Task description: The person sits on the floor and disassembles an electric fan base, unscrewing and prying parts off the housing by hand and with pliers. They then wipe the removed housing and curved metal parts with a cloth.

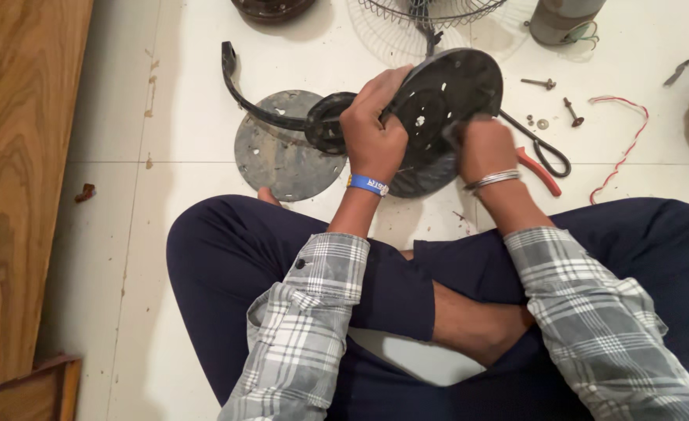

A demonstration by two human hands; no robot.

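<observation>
Black round metal plate (446, 101), tilted up off the floor (189, 132), gripped by both hands: left hand (372, 129) wraps its near edge, right hand (485, 148) clamps the lower right rim. Fingertips hidden behind it. Wire fan guard (430, 12) cut off up top.

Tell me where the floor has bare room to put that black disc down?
Bare tile lies left of the grey plate, toward the wooden panel. Right of the black disc it is crowded: pliers, bolts, red wire.

No packages, signs or screens show, nor, seemingly, any stuck-on label.
</observation>
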